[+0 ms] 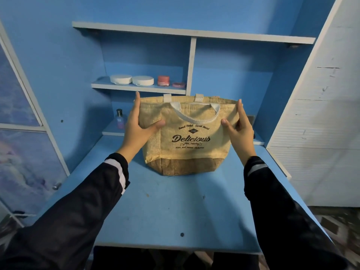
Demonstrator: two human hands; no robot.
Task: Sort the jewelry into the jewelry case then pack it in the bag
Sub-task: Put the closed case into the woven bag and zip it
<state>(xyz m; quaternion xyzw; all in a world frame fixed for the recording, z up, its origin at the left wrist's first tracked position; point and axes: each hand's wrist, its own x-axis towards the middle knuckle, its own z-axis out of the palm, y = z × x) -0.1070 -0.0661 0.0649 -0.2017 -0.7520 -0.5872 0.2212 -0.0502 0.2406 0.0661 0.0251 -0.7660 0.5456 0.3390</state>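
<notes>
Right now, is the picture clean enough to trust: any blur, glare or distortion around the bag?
Head view: the tan woven bag with dark print is sharp and evenly lit, no glare; wide-angle distortion leans the white side panel outward; the floor at bottom right is smeared with blur.

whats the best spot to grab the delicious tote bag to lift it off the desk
Take the white handle from above and in front. The bag stands upright on the desk, and that strap droops in a loop over its front face, free to hook fingers under. The left hand and right hand only flank its soft upper sides, which would likely buckle.
</notes>
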